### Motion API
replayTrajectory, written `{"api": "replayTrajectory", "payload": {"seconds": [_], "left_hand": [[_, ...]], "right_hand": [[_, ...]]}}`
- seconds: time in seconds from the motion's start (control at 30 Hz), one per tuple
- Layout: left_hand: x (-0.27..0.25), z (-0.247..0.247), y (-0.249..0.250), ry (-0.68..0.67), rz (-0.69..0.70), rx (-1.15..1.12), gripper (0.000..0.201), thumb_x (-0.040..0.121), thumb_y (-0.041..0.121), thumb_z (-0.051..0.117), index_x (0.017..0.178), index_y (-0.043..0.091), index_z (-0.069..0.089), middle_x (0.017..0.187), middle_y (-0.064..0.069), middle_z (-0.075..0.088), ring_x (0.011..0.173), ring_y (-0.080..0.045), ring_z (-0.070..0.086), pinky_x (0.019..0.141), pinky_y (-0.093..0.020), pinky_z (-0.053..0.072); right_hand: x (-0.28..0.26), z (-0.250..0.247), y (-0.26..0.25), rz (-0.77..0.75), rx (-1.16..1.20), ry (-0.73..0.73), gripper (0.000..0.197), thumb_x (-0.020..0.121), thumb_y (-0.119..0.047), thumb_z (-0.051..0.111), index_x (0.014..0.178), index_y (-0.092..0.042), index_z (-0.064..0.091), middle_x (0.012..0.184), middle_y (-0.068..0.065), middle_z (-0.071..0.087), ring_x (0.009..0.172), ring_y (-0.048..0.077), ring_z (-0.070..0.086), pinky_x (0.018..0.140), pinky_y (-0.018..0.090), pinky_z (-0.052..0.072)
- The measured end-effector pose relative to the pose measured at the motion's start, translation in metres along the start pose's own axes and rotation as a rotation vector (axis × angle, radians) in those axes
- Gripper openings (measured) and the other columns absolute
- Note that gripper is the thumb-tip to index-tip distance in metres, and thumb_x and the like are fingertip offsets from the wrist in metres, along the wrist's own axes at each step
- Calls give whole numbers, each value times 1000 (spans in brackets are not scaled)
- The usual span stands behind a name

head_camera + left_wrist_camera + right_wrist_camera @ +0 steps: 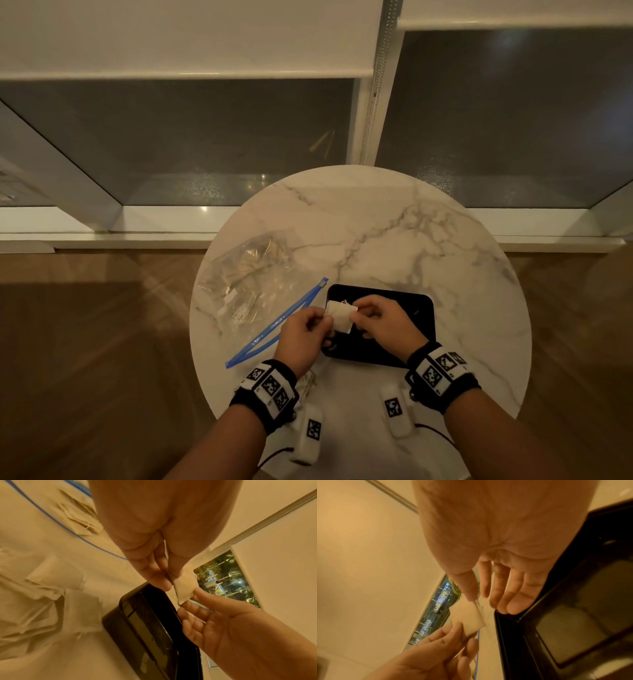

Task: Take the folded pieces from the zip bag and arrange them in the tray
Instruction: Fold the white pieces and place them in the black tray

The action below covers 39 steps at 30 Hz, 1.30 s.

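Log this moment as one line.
both hands pinch folded piece | above tray | zip bag open, more inside

A room in a home or a hotel-style apartment, seen at night. A small round surface (pixel 428 240) with a white marble pattern and grey veins stands on a warm wood floor (pixel 85 359) laid in a herringbone pattern. Directly behind it, tall windows (pixel 191 137) reach down to a low white sill (pixel 137 236), with pale roller blinds (pixel 171 34) partly lowered and a bead chain (pixel 373 85) hanging between the panes. Through the glass, the wrist views show city lights (pixel 223 577) far below.
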<state>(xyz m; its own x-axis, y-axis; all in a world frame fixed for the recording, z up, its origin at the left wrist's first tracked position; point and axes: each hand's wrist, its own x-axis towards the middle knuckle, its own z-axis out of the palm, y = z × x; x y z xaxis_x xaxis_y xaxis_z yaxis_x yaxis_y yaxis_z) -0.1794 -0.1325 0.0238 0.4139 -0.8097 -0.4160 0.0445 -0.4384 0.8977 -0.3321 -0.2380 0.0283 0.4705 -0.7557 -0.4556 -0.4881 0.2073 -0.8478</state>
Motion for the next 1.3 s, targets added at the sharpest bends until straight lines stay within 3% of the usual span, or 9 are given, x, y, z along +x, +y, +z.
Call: {"api": "replayTrajectory", "payload": {"seconds": [0.2, 0.3, 0.4, 0.47, 0.53, 0.67, 0.83, 0.97, 1.3], "left_hand": [[12, 11, -17, 91, -86, 4, 10, 96, 7, 64, 93, 14, 71, 82, -9, 74, 77, -19, 71, 71, -28, 59], [20, 19, -20, 149, -97, 70, 8, 94, 14, 68, 99, 14, 74, 84, -2, 76, 82, -18, 72, 79, -34, 61], [24, 21, -16, 234, -63, 261, 23, 91, 23, 71, 114, 17, 71, 104, 7, 71, 97, -11, 67, 91, -34, 56], [26, 18, -16, 241, -102, 384, 38, 91, 22, 70, 128, 12, 64, 117, 1, 66, 110, -16, 63, 98, -35, 53], [28, 17, -17, 192, -146, 500, 42, 92, 21, 69, 131, 10, 61, 123, -4, 66, 112, -19, 64, 97, -30, 52], [32, 17, -20, 164, -153, 587, 25, 92, 18, 69, 116, 10, 70, 99, -1, 69, 90, -14, 64, 79, -20, 48], [31, 19, -22, 128, -182, 574, 20, 89, 17, 72, 109, 12, 69, 93, 0, 68, 91, -16, 65, 83, -25, 53], [29, 20, -25, 127, -195, 537, 18, 90, 17, 72, 107, 15, 67, 91, 2, 66, 89, -15, 65, 84, -29, 56], [27, 20, -22, 124, -189, 515, 13, 90, 18, 71, 102, 18, 65, 91, 2, 65, 88, -16, 65, 80, -28, 57]], "right_hand": [[15, 10, 18, 52, 48, -5, 2, 94, -11, 62, 94, -13, 63, 81, 8, 68, 72, 15, 66, 61, 28, 57], [24, 15, 20, 70, 27, -31, 3, 93, -11, 64, 96, -12, 64, 83, 9, 69, 72, 15, 67, 61, 28, 57], [35, 17, 28, 78, -49, -6, 4, 91, -13, 66, 93, -16, 66, 86, 8, 72, 77, 19, 70, 64, 29, 59], [46, 18, 34, 102, -111, 44, 5, 91, -13, 66, 90, -18, 67, 84, 7, 71, 79, 22, 69, 63, 31, 60], [56, 20, 38, 147, -152, 80, 8, 91, -11, 65, 89, -18, 67, 85, 10, 71, 80, 25, 69, 64, 35, 61], [71, 27, 41, 197, -204, 141, 23, 90, -10, 66, 75, -28, 65, 80, 7, 70, 74, 24, 70, 68, 40, 62], [78, 31, 45, 295, -136, 227, 6, 88, -11, 70, 91, -15, 72, 77, 4, 68, 65, 18, 66, 72, 39, 62], [81, 33, 54, 321, -100, 253, 5, 85, -12, 74, 88, -16, 73, 83, 7, 72, 73, 22, 71, 76, 43, 62], [84, 36, 55, 359, -11, 321, 12, 85, -16, 76, 97, -14, 77, 76, 3, 71, 65, 17, 69, 75, 38, 62]]}}
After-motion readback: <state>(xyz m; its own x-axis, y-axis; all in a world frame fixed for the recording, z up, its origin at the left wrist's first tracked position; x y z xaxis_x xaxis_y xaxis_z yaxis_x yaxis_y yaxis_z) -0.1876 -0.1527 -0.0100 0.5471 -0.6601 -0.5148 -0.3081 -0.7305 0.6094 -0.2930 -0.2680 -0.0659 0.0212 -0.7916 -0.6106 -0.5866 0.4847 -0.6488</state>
